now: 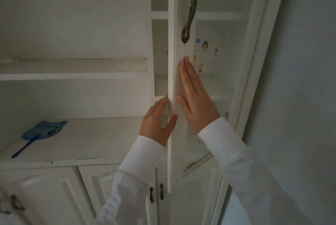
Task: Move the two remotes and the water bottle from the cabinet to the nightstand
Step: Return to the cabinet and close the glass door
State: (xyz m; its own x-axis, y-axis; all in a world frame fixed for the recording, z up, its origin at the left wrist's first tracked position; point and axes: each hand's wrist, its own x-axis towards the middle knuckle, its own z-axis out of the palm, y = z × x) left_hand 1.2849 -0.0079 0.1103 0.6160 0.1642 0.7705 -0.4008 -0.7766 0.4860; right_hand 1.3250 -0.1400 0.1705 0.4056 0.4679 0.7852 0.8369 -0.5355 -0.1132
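Observation:
A tall white cabinet door (180,25) with a glass pane stands edge-on before me, partly swung out. My left hand (156,121) holds the door's edge, fingers on its inner side and the thumb wrapped onto the front. My right hand (196,97) lies flat on the front of the door's frame, fingers straight and pointing up, below the curved brass handle (191,6). No remote and no water bottle shows in this view. The shelves behind the door (160,52) look bare where I can see them.
A blue fly swatter (43,130) lies on the open counter shelf (94,134) at left. Small cartoon stickers (204,46) dot the glass pane. Lower cabinet doors with dark pulls (156,194) sit below. A plain wall (300,79) stands close on the right.

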